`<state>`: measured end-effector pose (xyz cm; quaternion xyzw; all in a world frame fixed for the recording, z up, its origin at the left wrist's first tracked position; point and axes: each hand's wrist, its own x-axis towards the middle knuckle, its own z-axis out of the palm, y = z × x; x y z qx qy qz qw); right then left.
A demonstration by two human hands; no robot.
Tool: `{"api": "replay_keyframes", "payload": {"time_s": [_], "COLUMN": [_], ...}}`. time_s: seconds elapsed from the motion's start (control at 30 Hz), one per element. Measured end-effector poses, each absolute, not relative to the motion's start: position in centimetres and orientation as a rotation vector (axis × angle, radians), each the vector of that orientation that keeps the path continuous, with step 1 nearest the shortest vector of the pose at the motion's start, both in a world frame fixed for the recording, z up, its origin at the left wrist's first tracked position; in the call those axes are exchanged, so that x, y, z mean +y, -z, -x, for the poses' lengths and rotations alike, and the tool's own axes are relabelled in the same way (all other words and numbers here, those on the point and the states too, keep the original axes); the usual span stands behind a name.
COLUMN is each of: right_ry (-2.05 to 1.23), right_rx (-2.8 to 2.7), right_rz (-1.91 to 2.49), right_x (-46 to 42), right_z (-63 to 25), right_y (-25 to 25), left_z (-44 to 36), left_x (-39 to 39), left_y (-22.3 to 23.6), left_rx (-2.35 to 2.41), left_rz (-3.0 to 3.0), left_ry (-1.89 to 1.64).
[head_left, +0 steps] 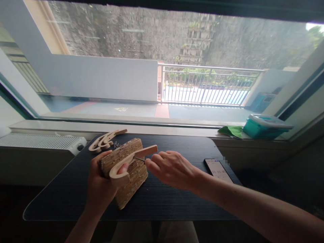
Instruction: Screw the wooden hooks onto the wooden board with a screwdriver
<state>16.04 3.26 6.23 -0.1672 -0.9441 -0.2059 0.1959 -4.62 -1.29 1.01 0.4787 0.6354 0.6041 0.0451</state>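
My left hand (101, 182) is closed around a rough, pitted wood block (134, 184) and a pale J-shaped wooden hook (126, 162), with its thumb inside the hook's curve. The hook lies against the block's face, its straight end pointing right. In my closed right hand (172, 168) is a screwdriver (139, 159), of which only the thin metal shaft shows; the handle is hidden in the fist. Its tip meets the hook near the middle. Behind the block, more curved wooden hooks (102, 143) rest on the table beside several small screws (116, 145).
The dark table (177, 206) has rounded corners. A phone (218, 170) showing a timer lies at its right. On the window sill stand a teal box (263, 130) with a pale lid and a green cloth (231, 131). A white radiator (43, 141) is at the left.
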Motion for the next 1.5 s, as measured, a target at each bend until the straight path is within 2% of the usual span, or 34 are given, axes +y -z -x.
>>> {"api": "replay_keyframes", "payload": {"time_s": [0.23,0.3,0.37,0.47,0.67,0.8,0.9,1.07,1.13,1.23,1.5], "right_ry": [-0.217,-0.31,-0.261,-0.012,0.619,0.658,0.409,-0.275,-0.382,-0.264,0.57], "right_rx": [-2.532,-2.508,-2.552,-2.646,-2.658,-2.641,-2.642,-2.485,-2.452,-2.514,-2.676], "right_rz": [1.041,1.145,1.172,1.086,0.591,0.536,0.699,1.155,1.226,1.19,0.64], "right_x": [2.9,2.7,2.4,2.1,2.6,2.9,2.8,2.5,2.5,2.5,2.8], "right_z": [-15.6,-15.6,-15.6,-15.5,-15.4,-15.5,-15.5,-15.3,-15.3,-15.2,-15.7], "right_y": [-6.9,-7.5,-8.1,-8.6,-7.4,-6.4,-6.2,-7.0,-7.5,-8.1,-7.6], "left_z": [4.4,4.3,4.3,4.3,4.3,4.6,4.7,4.3,4.2,4.2,4.7], "left_x": [-1.4,-1.5,-1.5,-1.5,-1.5,-1.4,-1.3,-1.4,-1.4,-1.5,-1.3], "left_y": [-0.9,-0.9,-0.8,-0.9,-1.1,-1.1,-1.1,-1.0,-0.9,-0.9,-0.5], "left_rx": [1.888,1.912,1.935,1.928,1.891,1.89,1.912,1.907,1.917,1.899,1.903], "left_rz": [-1.464,-1.453,-1.451,-1.462,-1.415,-1.426,-1.477,-1.483,-1.479,-1.478,-1.502], "left_ry": [-1.853,-1.869,-1.878,-1.876,-1.865,-1.866,-1.839,-1.86,-1.87,-1.875,-1.89]}}
